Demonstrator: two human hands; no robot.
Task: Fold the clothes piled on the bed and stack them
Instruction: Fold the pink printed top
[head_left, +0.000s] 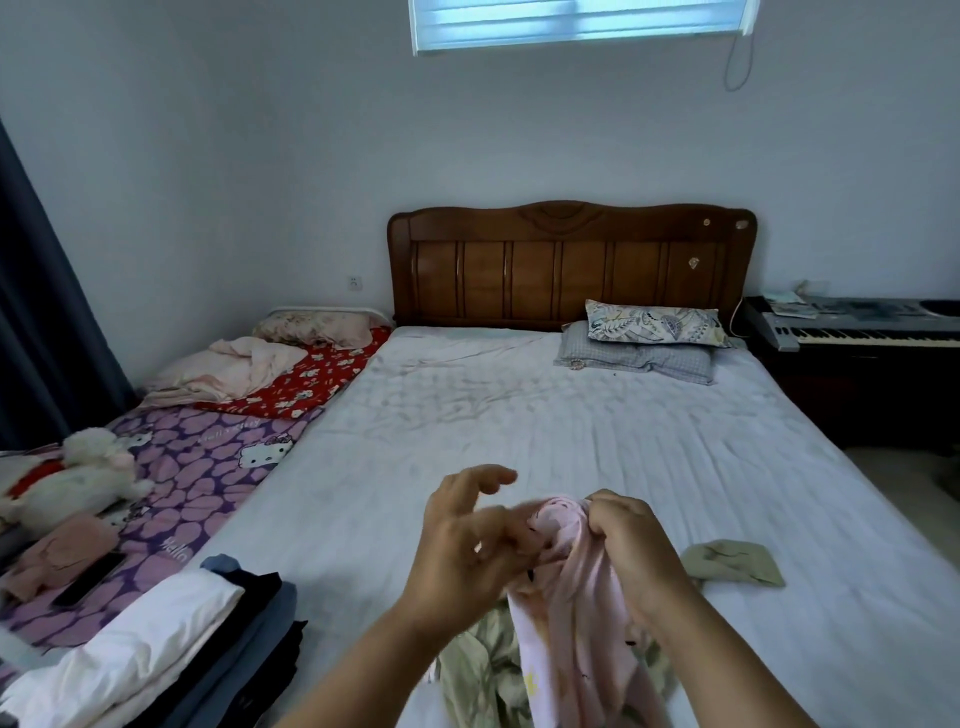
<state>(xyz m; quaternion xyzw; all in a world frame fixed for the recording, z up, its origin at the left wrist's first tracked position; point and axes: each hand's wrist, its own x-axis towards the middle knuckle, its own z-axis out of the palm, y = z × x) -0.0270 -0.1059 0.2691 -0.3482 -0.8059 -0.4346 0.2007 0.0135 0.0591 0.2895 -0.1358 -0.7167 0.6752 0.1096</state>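
R hand (626, 540) grips pink garment (566, 597), L hand (460, 540) pinching it, over bed (519, 415)

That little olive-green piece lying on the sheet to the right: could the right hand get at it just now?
Probably not at once: the right hand grips the pink garment. The olive-green piece lies uncovered beside it, so once freed, likely yes.

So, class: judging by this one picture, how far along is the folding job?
Done: a stack of folded clothes sits at the bed's near left edge. In hand: a pink garment, gripped by the right hand, with the left hand at its top. Left: a crumpled green garment beneath it and a small green piece to the right.
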